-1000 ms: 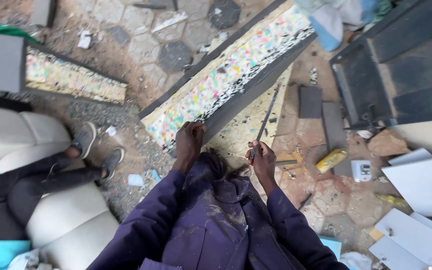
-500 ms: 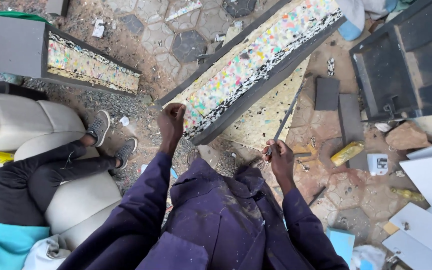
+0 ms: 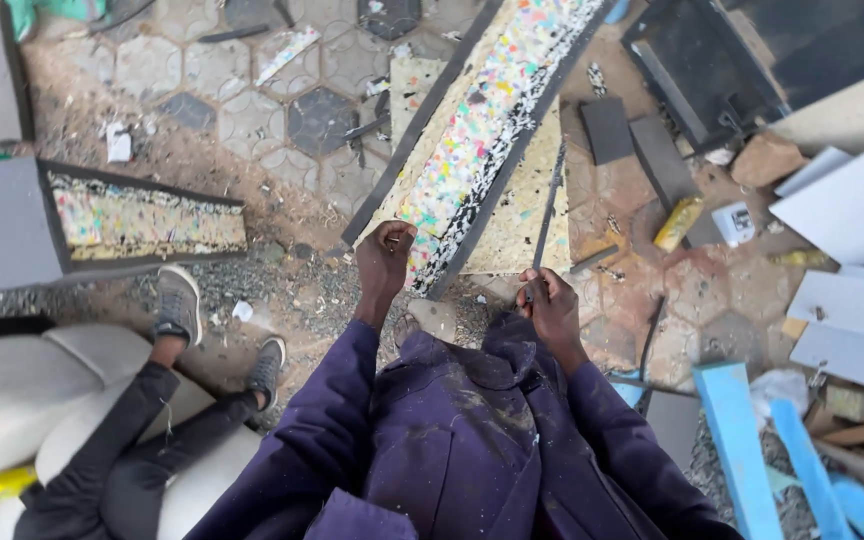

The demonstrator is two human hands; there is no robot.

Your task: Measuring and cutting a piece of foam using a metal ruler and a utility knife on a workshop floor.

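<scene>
Since half a second ago your view has drifted down, so the long dark-edged slab of multicoloured speckled foam (image 3: pixel 472 140) now runs further up the picture. Your left hand (image 3: pixel 385 258) is clenched on the slab's near end, seemingly to steady it on the paved ground (image 3: pixel 252 120). Your right hand (image 3: pixel 550 305) is closed around a long thin dark blade (image 3: pixel 548 205), which lies along the slab's right edge, as if for trimming.
</scene>
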